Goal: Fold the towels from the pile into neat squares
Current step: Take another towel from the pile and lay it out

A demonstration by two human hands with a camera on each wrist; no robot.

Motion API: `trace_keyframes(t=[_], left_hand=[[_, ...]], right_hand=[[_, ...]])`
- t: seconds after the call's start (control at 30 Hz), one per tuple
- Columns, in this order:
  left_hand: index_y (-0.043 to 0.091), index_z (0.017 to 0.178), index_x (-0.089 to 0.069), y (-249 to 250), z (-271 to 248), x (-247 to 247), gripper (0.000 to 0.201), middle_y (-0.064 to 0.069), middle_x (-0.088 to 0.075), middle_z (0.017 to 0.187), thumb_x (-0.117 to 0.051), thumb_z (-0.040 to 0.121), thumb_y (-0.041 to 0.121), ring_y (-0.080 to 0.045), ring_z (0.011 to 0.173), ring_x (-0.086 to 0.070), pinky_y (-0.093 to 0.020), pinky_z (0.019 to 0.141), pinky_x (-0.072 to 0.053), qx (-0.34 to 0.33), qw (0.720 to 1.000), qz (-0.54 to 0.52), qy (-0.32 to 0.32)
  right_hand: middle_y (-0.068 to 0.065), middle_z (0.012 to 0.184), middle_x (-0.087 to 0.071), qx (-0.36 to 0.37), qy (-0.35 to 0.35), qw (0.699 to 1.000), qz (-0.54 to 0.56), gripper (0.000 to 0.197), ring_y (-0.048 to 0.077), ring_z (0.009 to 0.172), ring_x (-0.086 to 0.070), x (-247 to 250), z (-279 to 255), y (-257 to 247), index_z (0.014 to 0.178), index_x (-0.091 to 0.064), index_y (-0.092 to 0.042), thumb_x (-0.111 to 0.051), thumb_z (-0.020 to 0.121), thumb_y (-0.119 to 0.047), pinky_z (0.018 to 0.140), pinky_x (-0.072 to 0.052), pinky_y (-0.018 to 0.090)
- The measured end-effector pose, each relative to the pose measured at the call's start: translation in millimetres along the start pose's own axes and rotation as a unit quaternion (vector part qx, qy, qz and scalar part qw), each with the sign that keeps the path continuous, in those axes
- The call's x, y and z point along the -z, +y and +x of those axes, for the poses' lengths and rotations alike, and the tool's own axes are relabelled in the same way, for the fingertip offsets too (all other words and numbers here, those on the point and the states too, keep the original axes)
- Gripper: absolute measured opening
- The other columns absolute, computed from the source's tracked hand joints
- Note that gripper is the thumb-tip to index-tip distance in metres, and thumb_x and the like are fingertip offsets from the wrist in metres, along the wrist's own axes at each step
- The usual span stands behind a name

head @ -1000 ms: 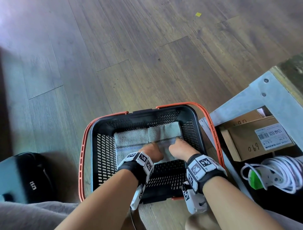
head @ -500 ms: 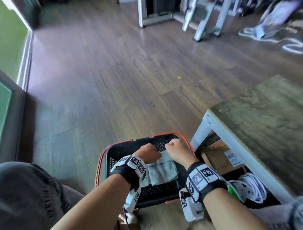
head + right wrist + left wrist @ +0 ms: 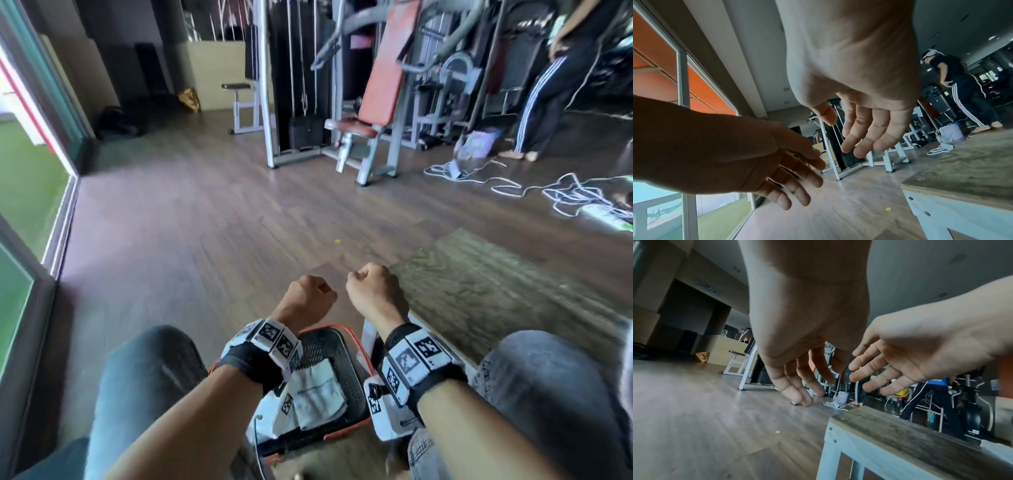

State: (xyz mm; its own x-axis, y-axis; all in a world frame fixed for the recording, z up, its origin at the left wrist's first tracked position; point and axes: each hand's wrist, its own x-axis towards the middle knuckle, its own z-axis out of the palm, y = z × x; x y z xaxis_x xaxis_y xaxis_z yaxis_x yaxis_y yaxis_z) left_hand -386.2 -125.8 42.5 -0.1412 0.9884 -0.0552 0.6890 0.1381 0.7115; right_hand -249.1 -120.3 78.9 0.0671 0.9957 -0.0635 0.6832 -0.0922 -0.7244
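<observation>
Left hand [image 3: 807,318]: fingers [image 3: 795,392] loosely extended and hanging down, slightly spread, nothing in them. Right hand [image 3: 855,65]: same, fingers [image 3: 865,129] relaxed and a bit bent, empty; thumb tucked toward the index side. In the head view both hands are seen from the back, so the fingers are mostly hidden behind the knuckles and they read almost like fists; the wrist views settle it. The two hands hang in the air just beside each other, not touching, left hand [image 3: 306,298] over the floor, right hand [image 3: 373,291] at the near corner of the wooden tabletop [image 3: 496,291]; cannot tell if it touches the edge. Each wrist carries a black strap with white marker blocks. Folded towel [image 3: 317,394], pale grey with a dark stitched stripe, lies inside the black basket [image 3: 329,346] with orange handles, down between the person's knees and below the forearms. The left wristband covers the towel's left part, and the basket's near rim is cut by the arms; how many layers are in there is not readable. No towel shows in either wrist view. Table [image 3: 900,431] has a white painted frame, right side cut off by the frame edge. Background is motion-blurred: gym machine [image 3: 373,89] with an orange pad, white cables [image 3: 565,195] on the floor, a second person [image 3: 962,84] in striped trousers, cropped at the head in the head view.
</observation>
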Motion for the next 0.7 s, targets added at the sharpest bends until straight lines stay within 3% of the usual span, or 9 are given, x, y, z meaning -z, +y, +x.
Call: trace_keyframes(t=[0.17, 0.33, 0.4, 0.47, 0.57, 0.7], left_hand=[[0.018, 0.071, -0.066, 39.1, -0.1, -1.2, 0.013, 0.001, -0.061, 0.064, -0.061, 0.082, 0.022, -0.018, 0.064, -0.058, -0.022, 0.062, -0.044, -0.037, 0.999, -0.036, -0.014], [0.014, 0.066, -0.065, 85.4, 6.1, -18.7, 0.018, -0.002, -0.063, 0.061, -0.059, 0.080, 0.022, -0.022, 0.064, -0.060, -0.026, 0.063, -0.047, -0.084, 0.994, -0.048, -0.056], [0.011, 0.066, -0.066, 107.4, 6.0, -35.3, 0.019, -0.009, -0.068, 0.067, -0.056, 0.071, 0.027, -0.024, 0.064, -0.062, -0.029, 0.064, -0.050, -0.109, 0.989, -0.054, -0.086], [0.015, 0.066, -0.067, 128.7, 2.9, -56.8, 0.027, -0.007, -0.070, 0.067, -0.050, 0.060, 0.036, -0.025, 0.065, -0.066, -0.032, 0.064, -0.053, -0.135, 0.983, -0.056, -0.115], [0.021, 0.070, -0.069, 159.0, -6.6, -87.5, 0.016, 0.001, -0.070, 0.069, -0.056, 0.074, 0.029, -0.021, 0.067, -0.065, -0.023, 0.058, -0.049, -0.175, 0.967, -0.057, -0.177], [0.022, 0.074, -0.068, 190.8, -17.6, -130.1, 0.013, -0.003, -0.073, 0.081, -0.060, 0.083, 0.026, -0.020, 0.070, -0.065, -0.023, 0.061, -0.046, -0.205, 0.947, -0.068, -0.239]], right_hand=[[0.008, 0.111, -0.068, -0.009, 0.050, 0.999, 0.017, 0.026, 0.033, 0.101, -0.062, 26.9, -7.4, 0.6, 0.104, -0.062, -0.021, -0.046, 0.092, -0.036, 0.087, -0.051, 0.038], [0.008, 0.116, -0.065, -0.050, 0.100, 0.993, 0.041, 0.026, 0.033, 0.104, -0.061, 62.7, -15.2, 16.0, 0.109, -0.055, -0.020, -0.040, 0.095, -0.036, 0.090, -0.049, 0.041], [0.009, 0.120, -0.063, -0.076, 0.132, 0.987, 0.047, 0.028, 0.033, 0.106, -0.060, 81.9, -22.4, 28.1, 0.113, -0.054, -0.018, -0.038, 0.097, -0.035, 0.092, -0.048, 0.041], [0.009, 0.122, -0.062, -0.110, 0.166, 0.979, 0.040, 0.028, 0.034, 0.108, -0.059, 101.7, -30.6, 43.4, 0.115, -0.052, -0.018, -0.038, 0.096, -0.035, 0.093, -0.047, 0.042], [0.010, 0.121, -0.063, -0.161, 0.202, 0.966, 0.028, 0.027, 0.034, 0.106, -0.060, 131.7, -41.7, 67.8, 0.115, -0.050, -0.017, -0.040, 0.096, -0.033, 0.089, -0.047, 0.041], [0.011, 0.125, -0.061, -0.218, 0.216, 0.951, 0.014, 0.030, 0.034, 0.104, -0.060, 166.2, -55.5, 110.2, 0.118, -0.044, -0.014, -0.041, 0.094, -0.031, 0.088, -0.048, 0.041]])
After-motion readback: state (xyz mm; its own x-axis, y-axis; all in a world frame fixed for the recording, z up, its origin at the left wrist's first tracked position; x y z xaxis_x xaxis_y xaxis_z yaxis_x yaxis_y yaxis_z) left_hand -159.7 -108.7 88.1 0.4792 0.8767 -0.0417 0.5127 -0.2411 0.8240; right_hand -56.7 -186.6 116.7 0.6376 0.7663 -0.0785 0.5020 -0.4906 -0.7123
